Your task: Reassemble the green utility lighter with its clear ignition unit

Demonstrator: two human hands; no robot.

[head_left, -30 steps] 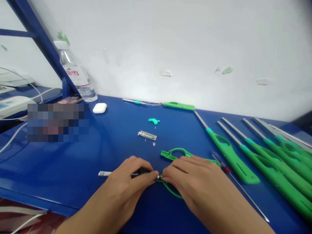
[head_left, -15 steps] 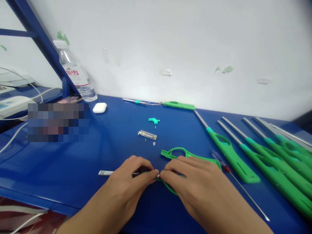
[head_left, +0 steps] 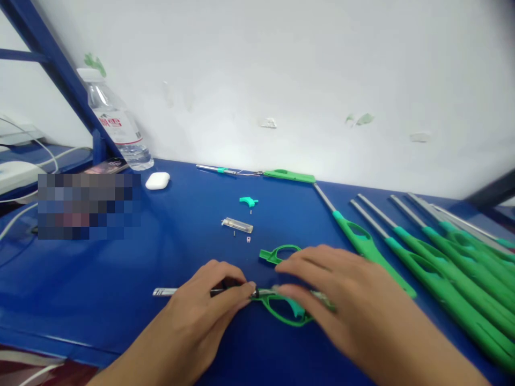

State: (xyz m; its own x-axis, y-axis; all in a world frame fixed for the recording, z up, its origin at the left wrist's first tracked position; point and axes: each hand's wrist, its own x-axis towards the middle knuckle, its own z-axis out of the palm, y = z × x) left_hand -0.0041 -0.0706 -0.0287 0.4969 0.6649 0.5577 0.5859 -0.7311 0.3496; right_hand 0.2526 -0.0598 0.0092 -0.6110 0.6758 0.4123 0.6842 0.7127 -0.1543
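Apparently mid-fitting: clamped on the silver-and-black rod (head_left: 164,292) with the left grip (head_left: 201,308); over the green shell (head_left: 298,324) with the right grip (head_left: 346,292) parted. Likely calls for steady alignment.

A water bottle (head_left: 120,126) stands near a white earbud case (head_left: 157,180) on the blue table (head_left: 120,246)

The counter (head_left: 183,238) carries at least five closed green lighters (head_left: 364,244), overlapping too much for an exact count, two opened green lighters (head_left: 281,319), one loose teal trigger (head_left: 248,201), one clear fuel tank (head_left: 238,225), two tiny screws (head_left: 234,234), one water bottle (head_left: 120,126) and one earbud case (head_left: 157,181).
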